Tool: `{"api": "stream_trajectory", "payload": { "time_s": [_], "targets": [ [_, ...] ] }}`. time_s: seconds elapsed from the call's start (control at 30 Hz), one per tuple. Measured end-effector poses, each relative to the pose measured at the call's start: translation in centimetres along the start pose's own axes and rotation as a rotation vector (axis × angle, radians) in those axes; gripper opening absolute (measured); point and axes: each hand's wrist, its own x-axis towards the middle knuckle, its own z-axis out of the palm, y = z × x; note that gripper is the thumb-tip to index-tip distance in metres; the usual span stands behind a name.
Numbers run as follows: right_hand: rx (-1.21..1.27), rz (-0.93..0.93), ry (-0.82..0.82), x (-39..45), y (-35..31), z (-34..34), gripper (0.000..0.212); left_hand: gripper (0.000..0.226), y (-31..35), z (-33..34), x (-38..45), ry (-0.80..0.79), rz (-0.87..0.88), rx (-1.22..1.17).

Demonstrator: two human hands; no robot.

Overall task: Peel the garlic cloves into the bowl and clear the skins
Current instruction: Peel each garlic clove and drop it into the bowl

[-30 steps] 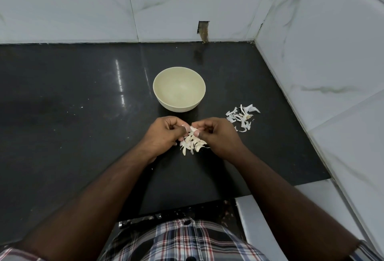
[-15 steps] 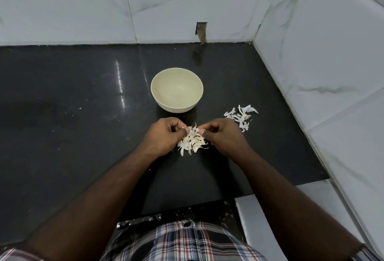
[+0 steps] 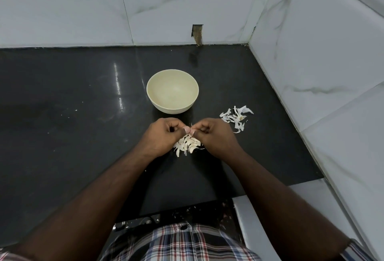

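Both hands, left and right, had drawn together again, fingertip grip pinched on one clove above the clove pile on the tabletop; bowl looked empty, so peeling had barely begun.

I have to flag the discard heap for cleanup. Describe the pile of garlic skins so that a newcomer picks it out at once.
On the black counter, find the cream bowl. The skin pile lies to its right and a little nearer the person, toward the right wall, apart from both hands. Unlike the cream garlic cloves between the hands, it is thin, white, papery shreds.
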Motion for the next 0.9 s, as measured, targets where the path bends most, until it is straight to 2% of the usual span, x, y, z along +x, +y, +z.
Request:
{"api": "stream_trajectory", "payload": {
  "time_s": [0.17,0.27,0.4,0.47,0.57,0.73,0.9],
  "targets": [
    [-0.019,0.087,0.125,0.3,0.5,-2.6,0.010,0.007,0.0,0.3,-0.1,0.018,0.070,0.151],
    [-0.106,0.105,0.150,0.6,1.0,-4.0,0.010,0.027,-0.4,1.0,0.4,0.012,0.171,0.304],
    [-0.281,0.099,0.176,1.1,1.9,-5.3,0.012,0.035,-0.6,2.2,1.0,-0.048,0.221,0.420],
    [-0.390,0.093,0.135,1.6,2.5,-5.7,0.020,0.031,-0.6,2.5,1.0,-0.068,0.222,0.442],
    [-0.507,0.035,0.079,1.6,2.9,-5.5,0.021,0.020,-0.6,2.5,1.0,-0.078,0.216,0.471],
    [-0.522,0.049,0.072,0.9,2.1,-4.9,0.027,0.014,-0.2,2.8,0.9,-0.064,0.239,0.470],
    [-0.504,-0.061,0.031,0.1,1.2,-3.6,0.024,0.017,-0.3,2.5,0.6,-0.017,0.206,0.414]
  ]
}}
